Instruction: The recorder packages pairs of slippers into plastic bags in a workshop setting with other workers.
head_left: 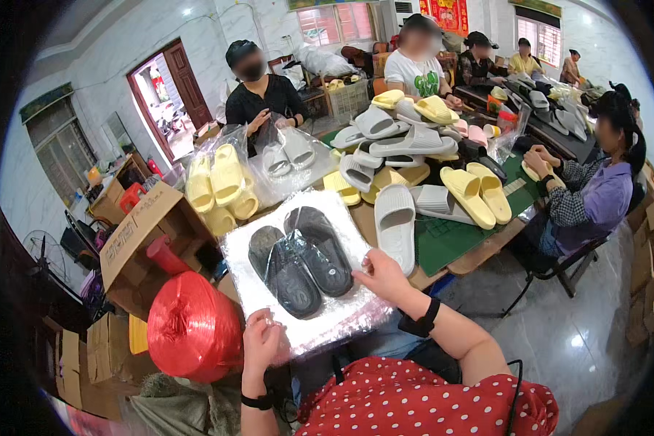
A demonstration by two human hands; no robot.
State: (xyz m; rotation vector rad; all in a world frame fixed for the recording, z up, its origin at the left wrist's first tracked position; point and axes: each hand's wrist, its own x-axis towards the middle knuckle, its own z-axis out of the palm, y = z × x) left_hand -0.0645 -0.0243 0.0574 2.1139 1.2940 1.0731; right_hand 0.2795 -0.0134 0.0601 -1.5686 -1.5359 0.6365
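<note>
A pair of black slippers (299,292) lies under shiny clear film, on or inside a flat plastic bag (261,240) in front of me. Glare hides whether the white sheet below is one bag or a stack. My left hand (261,340) is closed at the bag's near left corner, fingers bent over its edge. On the right side, beside the slippers' toe, my right hand (382,277) pinches the bag's edge between thumb and fingers. Just beyond that hand rests a grey slipper (395,225).
A big red twine roll (195,327) stands left of the bag, before an open cardboard box (134,236). Bagged yellow slippers (221,182) and a heap of grey and yellow slippers (407,142) cover the table ahead. Co-workers sit or stand around it, one (607,182) at right.
</note>
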